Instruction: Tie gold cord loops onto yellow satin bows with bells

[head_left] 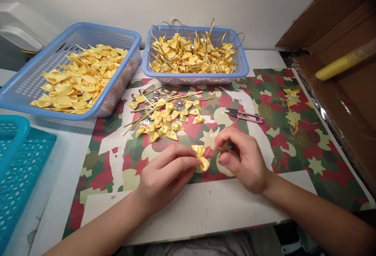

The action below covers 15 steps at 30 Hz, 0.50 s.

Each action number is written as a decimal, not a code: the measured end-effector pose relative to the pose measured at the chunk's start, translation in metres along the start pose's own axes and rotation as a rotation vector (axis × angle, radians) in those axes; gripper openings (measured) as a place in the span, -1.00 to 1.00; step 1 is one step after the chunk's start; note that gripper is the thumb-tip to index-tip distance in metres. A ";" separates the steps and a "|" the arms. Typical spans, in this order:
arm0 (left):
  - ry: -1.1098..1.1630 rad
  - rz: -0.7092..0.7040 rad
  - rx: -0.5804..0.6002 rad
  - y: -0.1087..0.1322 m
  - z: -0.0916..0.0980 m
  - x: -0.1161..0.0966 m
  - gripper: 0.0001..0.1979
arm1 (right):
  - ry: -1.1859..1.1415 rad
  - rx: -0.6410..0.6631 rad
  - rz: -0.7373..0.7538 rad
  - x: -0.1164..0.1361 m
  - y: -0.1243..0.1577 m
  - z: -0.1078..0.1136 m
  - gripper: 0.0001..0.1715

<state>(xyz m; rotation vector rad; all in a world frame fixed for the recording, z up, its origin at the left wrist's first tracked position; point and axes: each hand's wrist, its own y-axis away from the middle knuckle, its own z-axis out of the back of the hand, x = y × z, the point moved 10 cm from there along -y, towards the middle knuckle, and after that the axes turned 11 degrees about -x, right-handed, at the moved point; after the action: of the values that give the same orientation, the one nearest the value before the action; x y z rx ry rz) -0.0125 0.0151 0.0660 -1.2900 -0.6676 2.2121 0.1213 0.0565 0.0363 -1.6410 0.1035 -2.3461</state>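
Between the thumb and fingers of my left hand [167,175] is a yellow satin ribbon bow [200,157], pinched near its middle. My right hand [246,164] is closed just to the right of it, fingertips together on a fine thread [208,154] that seems to run from the bow. Another bit of thread sticks up above the right fingers. Beyond both hands lies a loose pile of yellow bows [164,119], with gold wire ties [138,121] and small silver bells [156,93] among them. Thread snips [246,116] with a pink handle rest behind my right hand.
Two blue baskets stand at the back: the left basket [136,40] holds yellow bows, the right basket [195,76] bows with gold wires. A teal basket [23,177] is at left. Thread scraps [293,121] and cardboard [337,103] are at right. Camouflage-patterned paper [331,170] covers the table.
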 end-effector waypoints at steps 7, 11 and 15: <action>0.036 0.032 -0.014 0.000 0.001 0.002 -0.74 | 0.036 0.161 0.123 0.007 0.009 -0.027 -0.84; 0.090 0.214 -0.068 0.000 0.004 0.018 -0.80 | 0.036 0.048 0.149 0.007 0.007 -0.018 -0.76; 0.212 0.508 -0.073 0.009 -0.001 0.041 -0.93 | 0.059 -0.005 0.161 0.010 0.007 -0.015 -0.73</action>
<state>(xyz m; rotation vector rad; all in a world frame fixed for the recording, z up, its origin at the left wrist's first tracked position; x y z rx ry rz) -0.0309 0.0344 0.0336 -1.8666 -0.3684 2.3959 0.1054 0.0453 0.0382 -1.5059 0.2438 -2.2739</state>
